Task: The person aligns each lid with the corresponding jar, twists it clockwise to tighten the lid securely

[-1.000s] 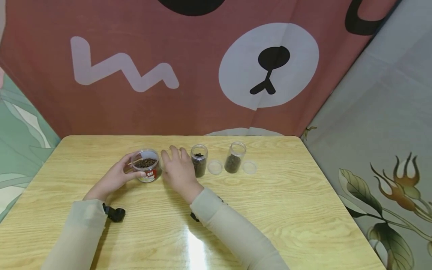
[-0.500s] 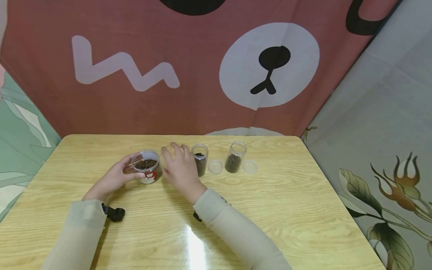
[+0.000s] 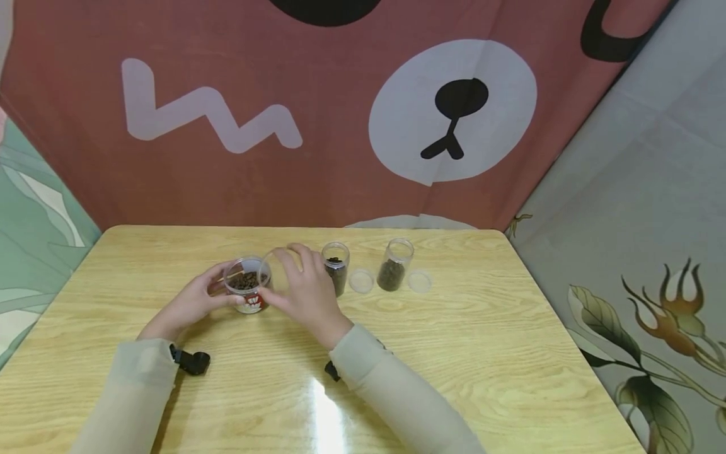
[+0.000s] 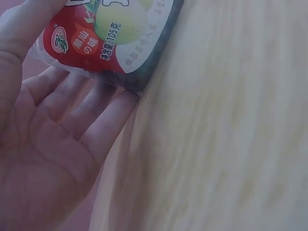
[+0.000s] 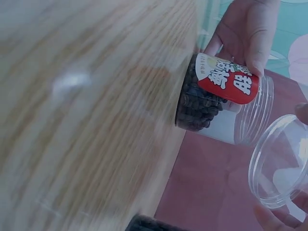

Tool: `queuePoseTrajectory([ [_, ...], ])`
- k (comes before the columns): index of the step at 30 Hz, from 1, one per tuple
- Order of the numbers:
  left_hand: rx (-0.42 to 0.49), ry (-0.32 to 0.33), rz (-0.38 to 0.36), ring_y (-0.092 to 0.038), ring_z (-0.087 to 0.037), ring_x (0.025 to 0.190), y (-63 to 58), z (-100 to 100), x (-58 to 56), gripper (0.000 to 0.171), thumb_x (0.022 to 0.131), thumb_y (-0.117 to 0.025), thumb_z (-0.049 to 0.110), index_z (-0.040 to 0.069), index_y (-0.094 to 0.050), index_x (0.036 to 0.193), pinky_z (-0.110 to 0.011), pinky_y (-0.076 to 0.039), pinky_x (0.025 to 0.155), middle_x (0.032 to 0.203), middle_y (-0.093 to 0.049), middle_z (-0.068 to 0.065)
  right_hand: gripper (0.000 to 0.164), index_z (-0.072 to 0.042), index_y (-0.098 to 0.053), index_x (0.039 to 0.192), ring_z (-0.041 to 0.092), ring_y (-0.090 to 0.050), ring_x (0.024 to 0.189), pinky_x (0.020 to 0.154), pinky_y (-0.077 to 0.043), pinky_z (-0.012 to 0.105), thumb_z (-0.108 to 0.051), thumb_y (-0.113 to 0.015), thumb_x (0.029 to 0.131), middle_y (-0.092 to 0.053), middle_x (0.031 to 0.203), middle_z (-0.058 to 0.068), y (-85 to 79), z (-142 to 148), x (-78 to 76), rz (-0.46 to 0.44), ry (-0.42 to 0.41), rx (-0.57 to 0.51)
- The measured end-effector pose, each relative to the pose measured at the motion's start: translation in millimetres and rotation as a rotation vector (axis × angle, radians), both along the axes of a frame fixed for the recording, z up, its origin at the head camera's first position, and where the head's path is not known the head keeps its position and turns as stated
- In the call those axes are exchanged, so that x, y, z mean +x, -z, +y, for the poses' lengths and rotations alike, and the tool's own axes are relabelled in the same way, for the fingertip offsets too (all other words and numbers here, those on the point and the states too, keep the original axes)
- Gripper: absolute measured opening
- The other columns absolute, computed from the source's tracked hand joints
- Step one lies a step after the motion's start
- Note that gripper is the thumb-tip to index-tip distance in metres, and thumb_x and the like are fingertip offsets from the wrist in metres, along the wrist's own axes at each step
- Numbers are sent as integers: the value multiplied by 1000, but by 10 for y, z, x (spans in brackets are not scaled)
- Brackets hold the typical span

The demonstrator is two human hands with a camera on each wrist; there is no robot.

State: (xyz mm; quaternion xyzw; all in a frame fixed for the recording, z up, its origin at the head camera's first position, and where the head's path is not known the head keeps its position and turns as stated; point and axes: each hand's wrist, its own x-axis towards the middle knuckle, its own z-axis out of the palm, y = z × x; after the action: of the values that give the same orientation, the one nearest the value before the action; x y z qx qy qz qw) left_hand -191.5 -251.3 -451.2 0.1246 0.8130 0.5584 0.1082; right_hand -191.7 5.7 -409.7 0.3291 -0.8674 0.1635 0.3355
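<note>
left hand [image 3: 190, 301] wraps the wide clear jar [image 3: 247, 291], thumb across the red label, fingers cupped behind its base, so that grip is closed on the jar. in the left wrist view the palm [image 4: 43, 159] lies against the jar's bottom edge right where it meets the desk [image 4: 231, 125]. right hand [image 3: 306, 291] pinches a clear round lid [image 3: 273, 268] at its rim, fingertips curled, so this grip holds the lid. the lid hangs tilted just beside the jar's open mouth, a little above it, not seated on it. the right wrist view shows the lid [image 5: 280, 161] apart from the jar [image 5: 219, 98], a gap between rim and rim.

the jar stands on the desk, left of centre, partly filled with dark brown pieces. just to the right of the right hand stands a small narrow jar [image 3: 335, 268] with the same dark fill, open on top. further right, a small clear lid [image 3: 361, 281] lies flat, then a second narrow jar [image 3: 394, 265], then another clear lid [image 3: 420, 281]. behind the desk hangs a red cloth with a white bear muzzle [image 3: 452, 110].
</note>
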Motion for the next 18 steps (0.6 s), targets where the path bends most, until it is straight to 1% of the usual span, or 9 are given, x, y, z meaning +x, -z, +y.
queuePoseTrajectory([
  [3,1,8,10,-34,-46,143,10,21,22,84,94,-76,18,2,-25,159,-55,-32,114,159,-34,-23,69,-9,-56,129,29,-57,113,89,-56,37,-48,-85,80,-56,126,14,6,7,26,-65,-31,-96],
  [5,7,16,11,-34,-46,144,9,44,25,84,94,-76,18,2,-26,159,-51,-34,114,159,-34,-23,70,-9,-56,129,28,-55,115,90,-56,38,-47,-86,79,-55,127,14,8,23,37,-106,-32,-137],
  [8,13,23,6,-34,-45,144,15,67,32,85,93,-76,19,3,-25,159,-49,-35,113,159,-33,-23,71,-9,-55,129,28,-54,115,90,-55,38,-48,-86,79,-53,128,14,26,45,52,-150,-17,-168],
  [10,22,30,-3,-33,-46,144,19,74,39,86,94,-76,19,3,-24,160,-49,-34,113,160,-32,-23,72,-9,-55,129,28,-54,114,89,-55,38,-47,-87,78,-52,127,14,38,59,63,-162,-12,-188],
  [12,28,35,-12,-31,-46,145,23,71,47,87,94,-75,19,3,-22,160,-46,-35,113,160,-31,-23,71,-8,-56,128,28,-55,112,89,-55,39,-46,-87,77,-52,126,14,46,73,73,-166,-15,-207],
  [15,45,45,-17,-27,-47,146,23,66,61,88,94,-75,18,3,-20,161,-29,-40,110,161,-28,-24,70,-8,-57,127,27,-55,113,89,-54,40,-45,-88,77,-52,126,13,56,90,86,-176,-29,-240],
  [17,57,51,-18,-25,-48,147,25,63,66,89,94,-75,17,2,-19,161,-17,-41,105,162,-26,-24,71,-8,-56,127,27,-55,113,90,-54,40,-44,-89,76,-51,127,14,67,102,95,-184,-36,-263],
  [18,68,53,-21,-24,-48,147,24,65,69,89,94,-75,16,2,-19,161,-12,-40,102,162,-25,-24,71,-8,-55,127,28,-54,114,91,-54,40,-44,-89,76,-51,127,14,73,107,98,-183,-38,-273],
])
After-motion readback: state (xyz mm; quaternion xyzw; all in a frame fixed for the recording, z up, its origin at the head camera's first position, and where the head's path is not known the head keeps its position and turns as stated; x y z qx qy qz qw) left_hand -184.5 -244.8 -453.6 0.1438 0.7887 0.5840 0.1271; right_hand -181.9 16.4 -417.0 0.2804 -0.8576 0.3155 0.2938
